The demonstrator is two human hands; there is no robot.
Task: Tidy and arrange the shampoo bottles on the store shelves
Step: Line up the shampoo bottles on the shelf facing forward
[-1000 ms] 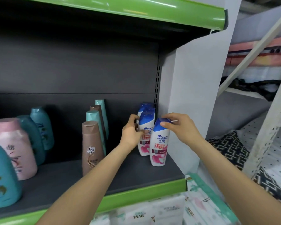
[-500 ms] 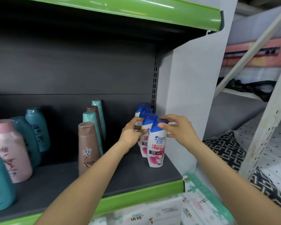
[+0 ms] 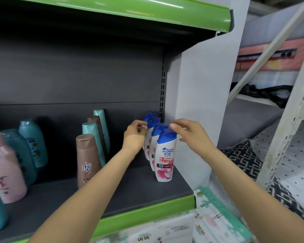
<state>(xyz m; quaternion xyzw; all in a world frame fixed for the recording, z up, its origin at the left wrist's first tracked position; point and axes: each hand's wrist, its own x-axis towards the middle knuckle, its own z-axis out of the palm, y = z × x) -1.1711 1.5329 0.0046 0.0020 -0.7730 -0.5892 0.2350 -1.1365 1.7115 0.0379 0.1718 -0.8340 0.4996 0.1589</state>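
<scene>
Dark shelf (image 3: 147,193), green edge; left grip (image 3: 135,135) curled, contact unclear; right grip (image 3: 188,135) loosely spread

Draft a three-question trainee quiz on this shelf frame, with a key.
1. How many blue-capped white bottles stand in the file beside the white side panel?
2. True or false: the front brown bottle lies on its side.
3. Which hand is nearest the front bottle's blue cap: A, the left hand, or B, the right hand?

Key
1. Four caps show, one behind another.
2. False; it stands upright on the dark shelf.
3. B; its fingers reach to the cap, while the left hand is farther back along the file.
</scene>
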